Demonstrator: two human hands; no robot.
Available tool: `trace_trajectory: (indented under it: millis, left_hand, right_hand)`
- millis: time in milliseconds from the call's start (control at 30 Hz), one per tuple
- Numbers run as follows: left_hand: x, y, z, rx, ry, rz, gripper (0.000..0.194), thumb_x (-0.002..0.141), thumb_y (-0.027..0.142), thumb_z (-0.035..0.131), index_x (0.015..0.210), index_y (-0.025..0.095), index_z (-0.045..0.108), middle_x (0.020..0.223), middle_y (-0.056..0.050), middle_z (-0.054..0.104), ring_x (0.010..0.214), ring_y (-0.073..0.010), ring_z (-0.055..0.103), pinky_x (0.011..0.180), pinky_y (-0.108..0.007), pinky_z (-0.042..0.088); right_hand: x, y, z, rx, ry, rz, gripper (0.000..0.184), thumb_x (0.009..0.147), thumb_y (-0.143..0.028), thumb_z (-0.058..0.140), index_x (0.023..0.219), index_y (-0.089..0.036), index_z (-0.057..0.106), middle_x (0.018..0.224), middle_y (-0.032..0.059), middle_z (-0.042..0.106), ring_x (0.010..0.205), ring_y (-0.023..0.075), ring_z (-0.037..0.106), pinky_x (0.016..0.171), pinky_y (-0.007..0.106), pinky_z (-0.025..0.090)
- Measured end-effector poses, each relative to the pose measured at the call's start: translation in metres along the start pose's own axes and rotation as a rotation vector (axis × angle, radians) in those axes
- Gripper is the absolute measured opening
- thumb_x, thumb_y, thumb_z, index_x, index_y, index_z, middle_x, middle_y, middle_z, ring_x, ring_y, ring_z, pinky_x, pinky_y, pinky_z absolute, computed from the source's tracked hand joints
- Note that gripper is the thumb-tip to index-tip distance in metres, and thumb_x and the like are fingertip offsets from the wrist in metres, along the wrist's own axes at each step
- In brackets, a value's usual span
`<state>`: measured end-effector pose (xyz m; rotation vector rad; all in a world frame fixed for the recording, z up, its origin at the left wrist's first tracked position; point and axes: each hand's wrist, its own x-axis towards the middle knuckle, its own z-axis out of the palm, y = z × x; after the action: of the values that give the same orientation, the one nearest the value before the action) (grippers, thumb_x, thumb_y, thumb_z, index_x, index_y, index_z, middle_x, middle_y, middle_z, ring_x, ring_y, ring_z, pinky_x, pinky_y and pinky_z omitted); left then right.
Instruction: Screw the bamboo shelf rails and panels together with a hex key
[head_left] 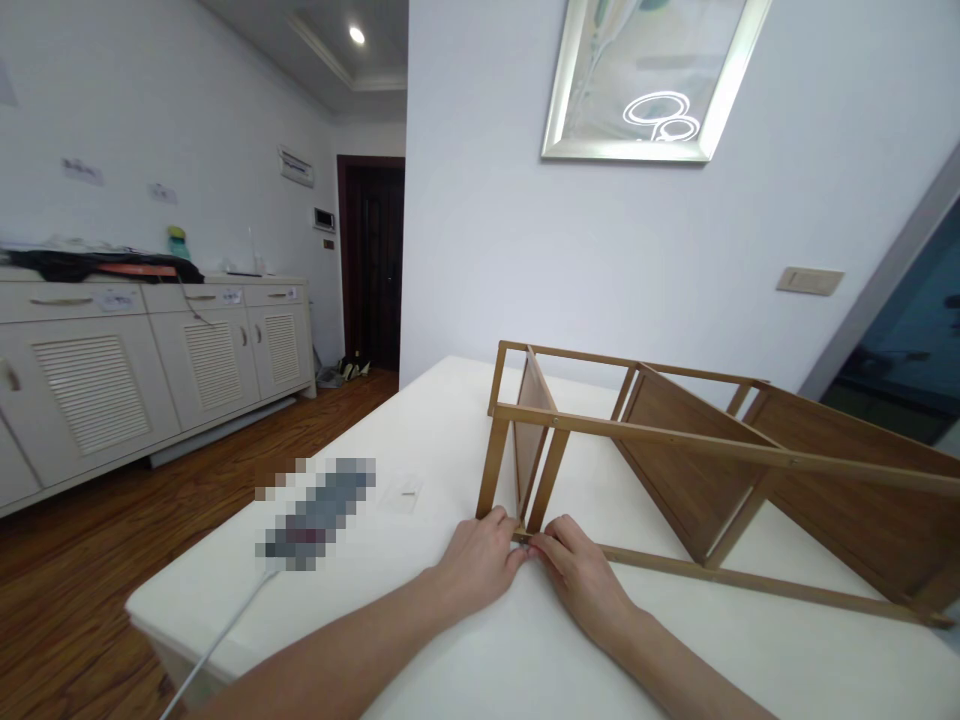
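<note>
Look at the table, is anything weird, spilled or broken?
The shelf looks odd: it's lying down on the table, so its boards stand on edge instead of flat. I can't see anything spilled or broken, but one thing on the left is too blurred to check.

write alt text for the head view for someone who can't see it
A person's left hand and right hand meet at the near left corner of a wooden rack lying on a white table. To their left are a pixelated item and a white cable; a framed picture hangs on the wall behind.
</note>
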<state>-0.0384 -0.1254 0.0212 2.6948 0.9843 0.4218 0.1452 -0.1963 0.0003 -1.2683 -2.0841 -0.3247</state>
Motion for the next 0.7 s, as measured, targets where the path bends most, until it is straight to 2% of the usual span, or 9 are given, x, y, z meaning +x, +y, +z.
trace_trajectory:
  millis: [300,500,700]
  left_hand:
    - [0.0005,-0.0011,0.0022,-0.004,0.010,-0.005,0.036,0.101,0.041,0.043,0.123,0.021,0.063,0.118,-0.008,0.065,0.099,-0.0253,0.068,0.086,-0.037,0.053]
    - [0.0014,-0.0004,0.0038,-0.006,0.006,-0.035,0.031,0.096,0.034,0.050,0.121,0.021,0.064,0.120,-0.008,0.065,0.100,-0.0264,0.069,0.085,-0.038,0.054]
    - [0.0010,0.0022,0.0019,0.019,-0.009,-0.052,0.031,0.096,0.035,0.050,0.119,0.021,0.065,0.121,-0.009,0.065,0.102,-0.0256,0.068,0.088,-0.037,0.053]
  right_hand:
    - [-0.0043,0.0045,0.0041,0.054,0.064,0.101,0.004,0.100,-0.022,0.053,0.099,-0.021,0.056,0.085,0.0038,0.061,0.077,0.0193,0.060,0.066,0.034,0.054]
    - [-0.0030,0.0017,0.0013,0.146,0.044,0.034,0.013,0.101,-0.015,0.045,0.102,-0.022,0.056,0.092,0.0059,0.063,0.085,0.0182,0.062,0.073,0.034,0.056]
    - [-0.0030,0.0021,0.0018,0.182,0.060,0.009,0.016,0.100,-0.012,0.046,0.101,-0.022,0.058,0.091,0.0060,0.063,0.083,0.0181,0.062,0.071,0.033,0.055]
